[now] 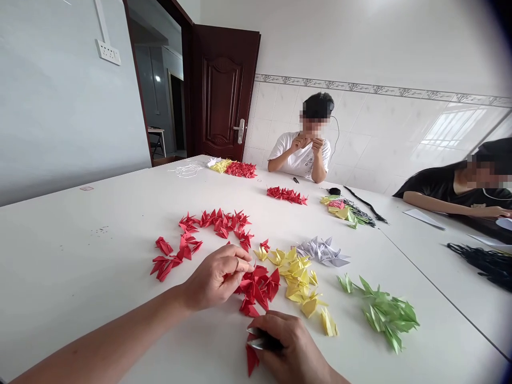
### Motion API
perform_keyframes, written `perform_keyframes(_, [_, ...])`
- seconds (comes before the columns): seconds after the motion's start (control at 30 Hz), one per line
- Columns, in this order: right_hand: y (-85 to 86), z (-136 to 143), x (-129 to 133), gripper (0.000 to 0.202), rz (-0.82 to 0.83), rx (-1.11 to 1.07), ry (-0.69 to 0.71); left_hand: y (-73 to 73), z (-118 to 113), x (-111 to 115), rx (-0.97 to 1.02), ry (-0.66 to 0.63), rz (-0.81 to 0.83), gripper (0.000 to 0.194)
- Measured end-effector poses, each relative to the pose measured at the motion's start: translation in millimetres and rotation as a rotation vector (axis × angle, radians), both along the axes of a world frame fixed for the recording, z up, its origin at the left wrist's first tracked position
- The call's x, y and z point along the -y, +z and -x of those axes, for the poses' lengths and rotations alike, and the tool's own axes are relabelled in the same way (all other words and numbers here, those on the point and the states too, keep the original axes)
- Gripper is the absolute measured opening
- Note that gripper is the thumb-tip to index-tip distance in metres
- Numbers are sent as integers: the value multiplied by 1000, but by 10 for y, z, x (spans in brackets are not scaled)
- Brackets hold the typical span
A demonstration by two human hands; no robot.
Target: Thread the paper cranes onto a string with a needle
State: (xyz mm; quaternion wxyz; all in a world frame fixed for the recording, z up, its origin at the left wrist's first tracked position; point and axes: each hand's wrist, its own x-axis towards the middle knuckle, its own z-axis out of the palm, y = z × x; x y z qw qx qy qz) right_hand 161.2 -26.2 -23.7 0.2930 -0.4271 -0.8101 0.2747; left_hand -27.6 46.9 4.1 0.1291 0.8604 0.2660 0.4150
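My left hand (219, 274) reaches over a cluster of red paper cranes (260, 288), its thumb and fingers pressed together at the cluster's left edge. Whatever is between those fingertips is hidden. In my right hand (294, 344) is a pair of small snips (262, 340), with two silver blades pointing left and slightly apart. Under the blades lies another red paper crane (252, 358), partly covered. More red cranes (220, 220) curve in an arc beyond my left hand. Yellow cranes (298, 277) lie just right of the red cluster.
White cranes (322, 250) and green cranes (390, 312) lie to the right on the white table (80, 266). A person in a white shirt (302, 154) sits opposite; another in black (440, 181) leans in at right. Black tassels (484, 264) and further crane piles (286, 195) lie beyond.
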Motion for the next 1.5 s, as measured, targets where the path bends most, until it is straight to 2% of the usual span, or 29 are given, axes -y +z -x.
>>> perform_keyframes(0.17, [1, -31, -30, 12, -1, -97, -87, 44, -10, 61, 86, -118, -11, 23])
perform_keyframes(0.33, [-48, -88, -85, 25, 62, -372, -247, 71, -49, 154, 18, -270, 86, 23])
perform_keyframes(0.47, [-58, -97, -84, 24, 116, -519, -230, 36, -78, 159, -57, -316, 124, 30])
perform_keyframes(0.7, [-73, -72, -73, 24, 60, -451, -249, 2, -98, 142, -90, -291, 149, 18])
perform_keyframes(0.93, [-59, -95, -55, 29, 33, -520, -301, 28, -76, 117, -11, -218, 184, 18])
perform_keyframes(1.1, [-30, -100, -35, 32, 25, -419, -293, 51, -48, 91, 25, -132, 291, 18])
perform_keyframes(1.2, [-39, -97, -32, 30, -19, -391, -285, 54, -53, 93, 65, -189, 365, 15])
perform_keyframes(1.3, [-63, -105, -29, 30, -65, -397, -300, 61, -65, 106, 123, -258, 516, 12])
perform_keyframes(1.4, [-72, -116, -28, 31, -109, -387, -298, 60, -64, 110, 158, -292, 668, 8])
perform_keyframes(1.5, [-44, -115, -29, 31, -161, -318, -280, 51, -54, 106, 167, -313, 745, 8])
